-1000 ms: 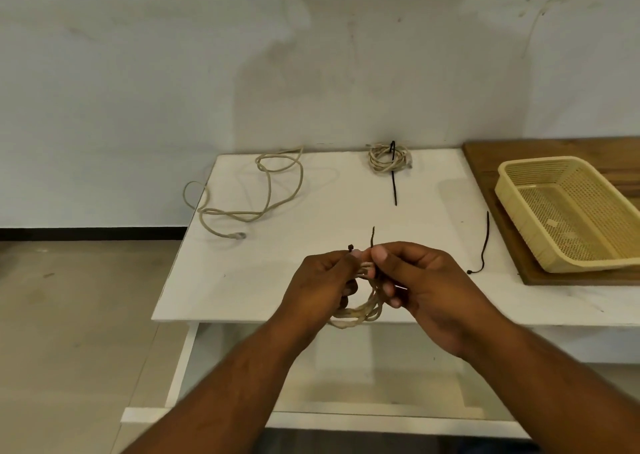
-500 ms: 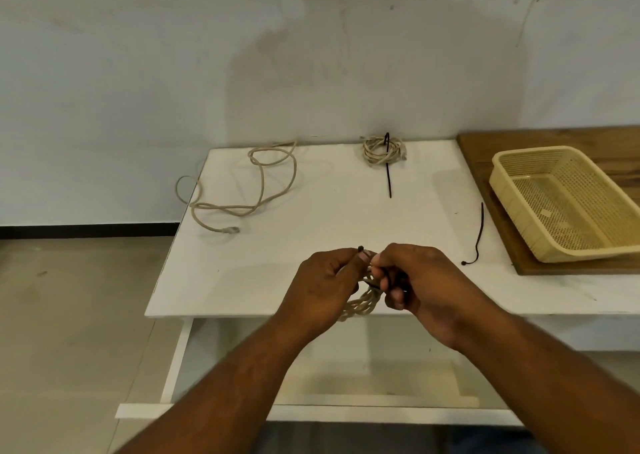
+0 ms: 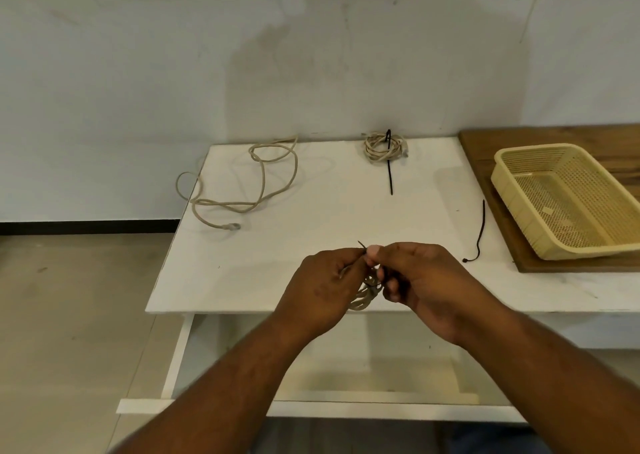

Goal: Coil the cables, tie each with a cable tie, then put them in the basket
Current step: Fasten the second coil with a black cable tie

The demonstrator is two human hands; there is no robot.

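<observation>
Above the white table's (image 3: 242, 280) front edge I hold a small beige coiled cable (image 3: 365, 296) between both hands. My left hand (image 3: 322, 291) grips the coil, with a black cable tie's tip (image 3: 361, 244) sticking up from its fingers. My right hand (image 3: 422, 280) pinches at the same spot, thumb on top. A loose beige cable (image 3: 263, 183) sprawls at the back left, partly over the table edge. A tied coil (image 3: 382, 145) with a long black tie tail lies at the back middle. A spare black cable tie (image 3: 479, 232) lies at the right. The yellow mesh basket (image 3: 519, 190) holds no cables.
The basket sits on a brown wooden board (image 3: 554, 266) at the table's right end. A white wall stands directly behind the table. Beige floor lies to the left, and a low white shelf (image 3: 363, 408) runs under the table.
The upright tail of the black tie between my fingers has shortened to a small tip. My hands have stayed together at the coil, the right fingers curling further round it.
</observation>
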